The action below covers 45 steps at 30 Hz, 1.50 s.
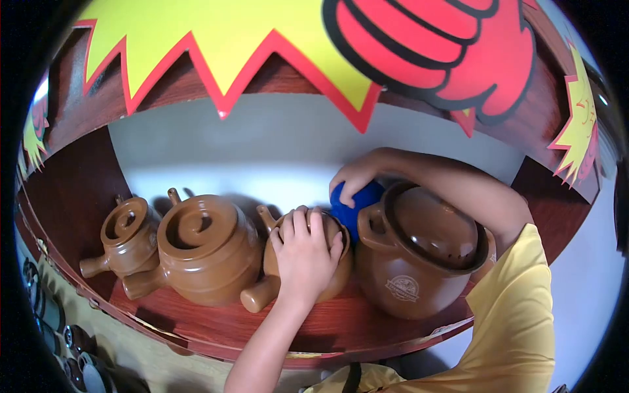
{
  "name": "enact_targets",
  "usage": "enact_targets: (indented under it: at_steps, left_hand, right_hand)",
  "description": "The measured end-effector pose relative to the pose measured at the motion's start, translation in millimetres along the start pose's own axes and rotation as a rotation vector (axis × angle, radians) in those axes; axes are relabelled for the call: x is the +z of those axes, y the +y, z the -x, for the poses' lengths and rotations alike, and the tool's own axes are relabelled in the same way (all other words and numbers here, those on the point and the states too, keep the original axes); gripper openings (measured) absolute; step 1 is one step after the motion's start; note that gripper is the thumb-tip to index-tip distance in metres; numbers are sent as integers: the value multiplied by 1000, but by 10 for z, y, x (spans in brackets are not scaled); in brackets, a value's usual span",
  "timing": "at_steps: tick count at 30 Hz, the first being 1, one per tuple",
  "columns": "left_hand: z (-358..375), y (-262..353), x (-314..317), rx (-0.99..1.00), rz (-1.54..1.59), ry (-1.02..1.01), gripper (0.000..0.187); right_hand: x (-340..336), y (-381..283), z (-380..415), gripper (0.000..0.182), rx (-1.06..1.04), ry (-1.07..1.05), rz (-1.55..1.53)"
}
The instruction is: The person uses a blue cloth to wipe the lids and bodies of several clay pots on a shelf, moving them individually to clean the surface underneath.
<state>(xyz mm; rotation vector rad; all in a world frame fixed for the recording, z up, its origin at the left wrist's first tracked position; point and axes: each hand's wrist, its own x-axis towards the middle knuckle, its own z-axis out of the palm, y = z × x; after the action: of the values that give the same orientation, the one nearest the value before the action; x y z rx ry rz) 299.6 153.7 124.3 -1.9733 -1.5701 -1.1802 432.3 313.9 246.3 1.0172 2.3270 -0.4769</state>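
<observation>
The left hand [303,252] lay flat over the lid of a small brown clay pot [298,275], fingers spread and curled down around the top, gripping it. This pot stood on a dark red wooden shelf [367,324], near the middle of the view, with its stubby handle pointing toward seven o'clock and its spout toward eleven o'clock.

The right hand [354,180], reaching in from three o'clock on a bent arm, pressed a blue cloth [354,203] between the small pot and a large brown pot [419,262]. Its fingers were closed over the cloth; the cloth touched the small pot's upper right side and sat just beside the large pot's ear handle.

The large pot, at three o'clock from the small one, carried a lid set low inside its rim and a pale stamp on its front. At nine o'clock from the small pot stood a medium pot [206,252] with a swirl lid, and beyond it a smaller one [124,239]. A yellow and red starburst sign [223,39] hung above at twelve o'clock.
</observation>
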Motion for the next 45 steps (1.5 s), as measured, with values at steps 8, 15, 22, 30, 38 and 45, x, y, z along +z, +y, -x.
enact_targets:
  at_steps: [8,15,22,30,38,45]
  left_hand:
    - [-6,4,5,4,-15,19,51]
    - [19,-11,4,-34,72,-25,69]
    - [9,-11,-14,-54,74,-65,57]
    - [-7,-20,-75,175,-20,108,26]
    - [24,-79,-55,202,-55,-20,29]
    - [31,-64,5,175,-25,17,28]
  right_hand:
    - [-85,-306,735,21,69,531,-531]
    - [547,-493,1440,29,-16,762,-604]
    - [1425,-1004,2121,44,-239,722,-508]
    - [1944,-1035,2502,54,-28,1058,-942]
    - [2181,-1319,2548,67,-73,1300,-1137]
    - [2482,-1156,2558,70,-579,1820,-1065]
